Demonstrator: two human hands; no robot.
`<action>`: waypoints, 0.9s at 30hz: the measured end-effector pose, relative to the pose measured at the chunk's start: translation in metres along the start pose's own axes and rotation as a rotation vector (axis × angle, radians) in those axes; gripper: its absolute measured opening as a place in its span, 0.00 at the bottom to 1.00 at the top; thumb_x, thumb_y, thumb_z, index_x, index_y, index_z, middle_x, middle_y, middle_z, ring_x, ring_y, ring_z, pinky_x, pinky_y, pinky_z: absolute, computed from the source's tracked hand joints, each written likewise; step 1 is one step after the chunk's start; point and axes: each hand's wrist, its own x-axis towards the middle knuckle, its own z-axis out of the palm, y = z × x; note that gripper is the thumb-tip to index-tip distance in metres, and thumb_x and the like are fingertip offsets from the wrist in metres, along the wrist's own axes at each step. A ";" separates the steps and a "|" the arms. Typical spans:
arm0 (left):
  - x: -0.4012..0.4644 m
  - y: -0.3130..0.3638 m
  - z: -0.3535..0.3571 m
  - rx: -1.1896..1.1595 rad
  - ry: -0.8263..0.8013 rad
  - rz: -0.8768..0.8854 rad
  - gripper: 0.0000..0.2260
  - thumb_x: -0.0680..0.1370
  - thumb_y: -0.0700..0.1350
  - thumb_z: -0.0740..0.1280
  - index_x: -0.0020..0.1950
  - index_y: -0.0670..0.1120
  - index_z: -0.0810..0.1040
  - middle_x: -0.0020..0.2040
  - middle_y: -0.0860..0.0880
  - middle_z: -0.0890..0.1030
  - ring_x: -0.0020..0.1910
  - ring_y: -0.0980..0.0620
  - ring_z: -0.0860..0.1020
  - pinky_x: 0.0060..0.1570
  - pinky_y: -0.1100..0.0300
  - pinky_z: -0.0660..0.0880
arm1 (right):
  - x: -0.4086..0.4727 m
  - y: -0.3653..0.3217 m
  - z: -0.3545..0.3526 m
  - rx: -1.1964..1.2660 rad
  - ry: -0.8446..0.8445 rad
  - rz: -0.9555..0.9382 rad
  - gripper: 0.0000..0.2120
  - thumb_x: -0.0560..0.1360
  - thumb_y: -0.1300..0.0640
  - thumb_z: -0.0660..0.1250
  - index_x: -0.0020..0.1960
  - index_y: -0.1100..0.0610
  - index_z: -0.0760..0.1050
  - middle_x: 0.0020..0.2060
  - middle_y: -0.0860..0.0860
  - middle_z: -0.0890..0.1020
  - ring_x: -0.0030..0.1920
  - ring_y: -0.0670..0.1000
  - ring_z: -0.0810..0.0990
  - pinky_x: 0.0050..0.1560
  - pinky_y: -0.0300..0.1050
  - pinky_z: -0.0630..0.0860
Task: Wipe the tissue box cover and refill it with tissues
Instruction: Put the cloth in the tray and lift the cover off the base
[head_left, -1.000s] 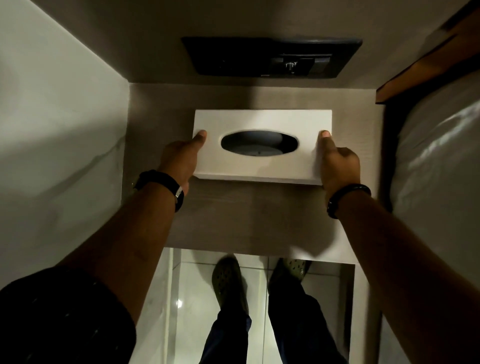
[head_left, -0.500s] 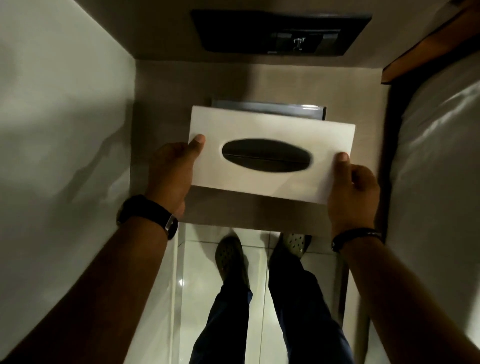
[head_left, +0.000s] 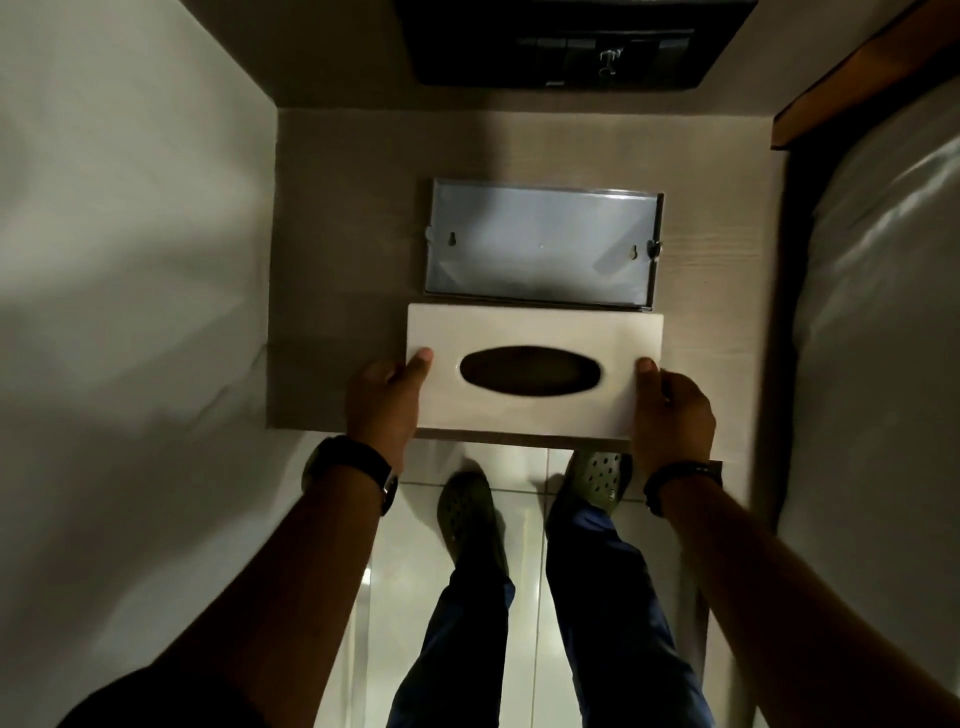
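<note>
The white tissue box cover (head_left: 530, 332) with a dark oval slot is held level over the front edge of the wooden shelf (head_left: 332, 291). My left hand (head_left: 384, 402) grips its left end, thumb on top. My right hand (head_left: 672, 410) grips its right end the same way. Just behind the cover lies the empty metal base tray (head_left: 540, 239), flat on the shelf, with two keyhole slots in it. No tissues are in view.
A wall closes the left side. A dark switch panel (head_left: 566, 41) is on the back wall. A bed (head_left: 883, 312) with a wooden headboard runs along the right. Below the shelf are my legs and shoes on a glossy tile floor (head_left: 415, 597).
Both hands lifted the cover off its base and drew it toward me to the shelf's front edge. The metal base tray, hidden before, now lies fully exposed behind it.
</note>
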 end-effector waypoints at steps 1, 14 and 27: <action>0.004 0.003 0.002 0.004 -0.003 0.014 0.11 0.74 0.56 0.69 0.43 0.49 0.79 0.46 0.46 0.82 0.46 0.45 0.82 0.47 0.49 0.80 | 0.002 -0.001 0.000 0.002 0.006 0.007 0.16 0.80 0.47 0.59 0.42 0.57 0.75 0.38 0.53 0.76 0.41 0.53 0.73 0.44 0.44 0.66; 0.023 0.023 0.013 0.096 0.031 0.139 0.13 0.76 0.57 0.66 0.39 0.49 0.75 0.39 0.48 0.80 0.39 0.49 0.80 0.37 0.57 0.76 | 0.024 -0.016 0.006 -0.012 0.019 0.020 0.19 0.81 0.45 0.58 0.43 0.59 0.75 0.38 0.54 0.76 0.41 0.54 0.72 0.44 0.43 0.64; 0.014 0.009 0.004 0.225 -0.016 0.171 0.18 0.78 0.58 0.62 0.53 0.44 0.78 0.45 0.47 0.81 0.44 0.47 0.80 0.39 0.57 0.76 | 0.013 -0.003 -0.005 0.018 -0.001 0.004 0.18 0.80 0.42 0.58 0.43 0.54 0.76 0.35 0.49 0.75 0.37 0.50 0.71 0.40 0.42 0.64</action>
